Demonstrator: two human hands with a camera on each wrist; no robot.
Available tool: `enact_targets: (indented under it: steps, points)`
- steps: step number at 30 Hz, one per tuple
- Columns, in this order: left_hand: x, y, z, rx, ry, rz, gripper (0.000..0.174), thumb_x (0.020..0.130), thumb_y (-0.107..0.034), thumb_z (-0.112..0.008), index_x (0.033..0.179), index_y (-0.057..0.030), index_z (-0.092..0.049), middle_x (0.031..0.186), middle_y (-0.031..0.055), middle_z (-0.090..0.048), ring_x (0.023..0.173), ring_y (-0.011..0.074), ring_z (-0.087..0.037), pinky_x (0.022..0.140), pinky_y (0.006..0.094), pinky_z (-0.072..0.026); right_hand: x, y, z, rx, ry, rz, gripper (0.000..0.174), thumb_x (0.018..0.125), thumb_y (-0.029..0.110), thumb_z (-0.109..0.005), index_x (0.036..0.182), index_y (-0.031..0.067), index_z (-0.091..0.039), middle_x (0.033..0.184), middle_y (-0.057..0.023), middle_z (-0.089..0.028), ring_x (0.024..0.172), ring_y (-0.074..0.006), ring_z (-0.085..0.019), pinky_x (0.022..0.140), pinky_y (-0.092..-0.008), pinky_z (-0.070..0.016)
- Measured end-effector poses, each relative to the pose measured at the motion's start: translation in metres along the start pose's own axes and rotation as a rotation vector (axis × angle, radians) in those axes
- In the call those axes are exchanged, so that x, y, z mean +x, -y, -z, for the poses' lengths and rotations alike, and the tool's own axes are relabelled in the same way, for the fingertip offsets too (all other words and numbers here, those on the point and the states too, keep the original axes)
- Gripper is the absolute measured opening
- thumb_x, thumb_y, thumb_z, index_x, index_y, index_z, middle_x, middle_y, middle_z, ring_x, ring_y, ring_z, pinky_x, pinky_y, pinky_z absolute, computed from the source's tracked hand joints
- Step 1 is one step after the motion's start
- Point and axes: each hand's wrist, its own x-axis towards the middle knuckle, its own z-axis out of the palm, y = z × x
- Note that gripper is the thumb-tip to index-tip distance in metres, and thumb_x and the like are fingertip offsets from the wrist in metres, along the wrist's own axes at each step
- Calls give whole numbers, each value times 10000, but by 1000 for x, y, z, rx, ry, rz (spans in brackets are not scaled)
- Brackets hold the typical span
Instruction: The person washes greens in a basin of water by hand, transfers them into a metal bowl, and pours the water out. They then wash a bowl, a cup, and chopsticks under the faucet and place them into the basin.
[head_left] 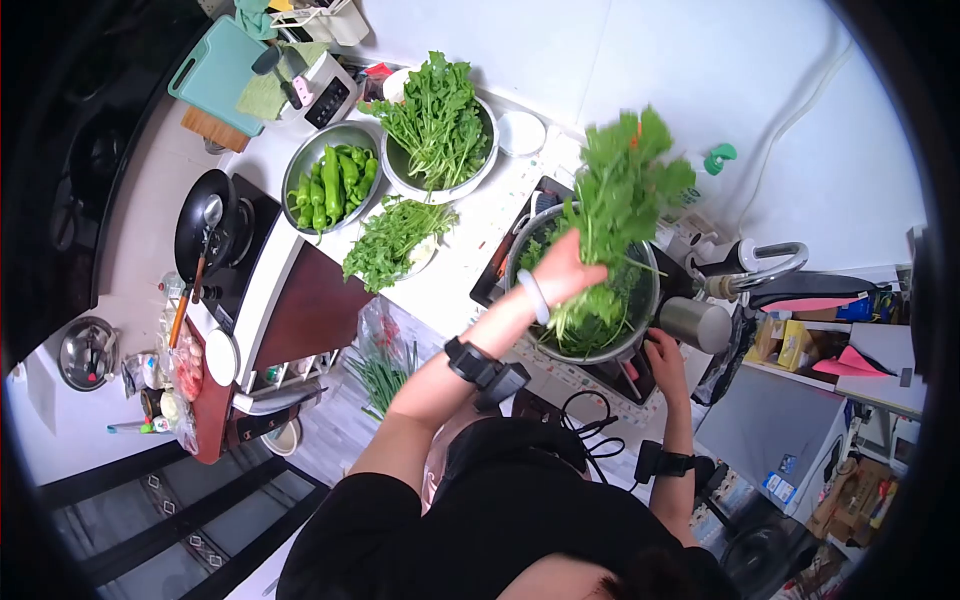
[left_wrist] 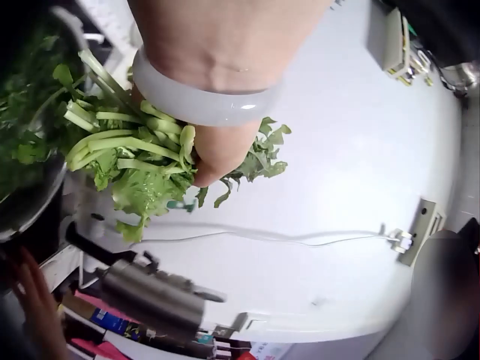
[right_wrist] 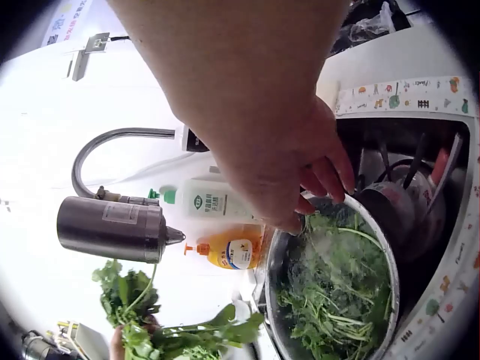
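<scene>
My left hand [head_left: 567, 270] grips a bunch of leafy greens [head_left: 632, 180] by its pale stems, lifted above a large metal pot [head_left: 655, 300] in the sink. Cut stem ends [left_wrist: 97, 142] stick out beside the hand in the left wrist view. Wet greens [right_wrist: 337, 277] fill the pot in the right wrist view. Beside the pot's rim is my right hand [head_left: 665, 365], its fingers loosely bent and holding nothing. In the right wrist view those fingertips [right_wrist: 341, 180] come right at the rim.
A steel bowl of green peppers [head_left: 335, 185], a bowl of leafy greens [head_left: 435, 130] and a pile of greens [head_left: 395, 240] stand on the counter. Close to the pot are the metal faucet body [right_wrist: 112, 229], a white bottle [right_wrist: 206, 201] and an orange pump bottle [right_wrist: 232, 249].
</scene>
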Motion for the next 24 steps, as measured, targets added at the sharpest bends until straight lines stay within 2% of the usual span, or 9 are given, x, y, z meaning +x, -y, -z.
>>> enact_targets:
  steps: [4,10,12,14,16,17,20,22,24]
  points:
    - [30,-83,59,129,-111,-243,443,642,-52,-614,1046,48,-464,956,132,-576,875,198,-553,795,297,-438,6,-9,-5,40,25,-6,282,850,101,-497,1115,3,-488,970,-107,-559,833,-157,-570,746,-262,-437]
    - [82,-116,154,398,-344,-375,235,665,-53,-593,883,33,-574,791,100,-628,705,161,-592,665,294,-476,4,-1,-10,84,-2,-56,313,841,97,-500,1129,-24,-485,907,-125,-597,808,-150,-581,728,-260,-435]
    - [101,-82,185,539,-426,-370,281,676,-73,-591,928,48,-562,762,135,-632,689,215,-613,650,324,-479,3,3,-10,64,-17,-55,336,835,93,-505,1138,-52,-482,906,-149,-611,802,-158,-593,721,-267,-441]
    - [126,-9,223,631,-487,-192,557,656,-186,-662,1126,37,-463,975,222,-576,902,292,-574,782,363,-450,0,4,-10,18,2,-89,318,838,118,-503,1119,-32,-497,846,-138,-628,790,-146,-596,705,-261,-439]
    - [127,63,237,1065,-522,-24,865,613,-336,-716,1278,15,-288,1201,285,-396,1120,368,-411,928,394,-349,-3,4,-13,0,2,-101,311,837,126,-501,1110,-22,-502,826,-136,-632,783,-149,-600,702,-262,-438]
    - [116,67,233,1012,-427,252,1012,579,-444,-724,1320,8,-204,1278,305,-257,1188,417,-284,996,402,-259,-2,5,-13,-17,2,-107,303,837,134,-500,1102,-13,-508,806,-134,-637,775,-153,-604,699,-263,-437]
    - [101,68,231,981,-506,133,844,636,-375,-701,1302,-37,-307,1221,254,-358,1120,395,-369,966,407,-299,-4,2,-12,-67,-27,-67,291,835,126,-500,1091,-12,-510,830,-144,-635,778,-175,-611,714,-274,-439]
    - [88,54,241,920,-559,-8,554,668,-296,-679,1141,-61,-511,1113,204,-467,1055,347,-445,930,376,-343,-6,-3,-10,-85,-37,-67,290,835,130,-503,1088,-11,-510,847,-156,-632,784,-191,-614,726,-282,-441]
    - [80,49,251,1123,-695,19,660,676,-434,-662,1155,-16,-485,1082,197,-497,1028,334,-472,897,373,-378,-5,2,-9,-47,-16,-108,284,834,123,-501,1083,-12,-512,859,-161,-630,798,-191,-614,735,-284,-440]
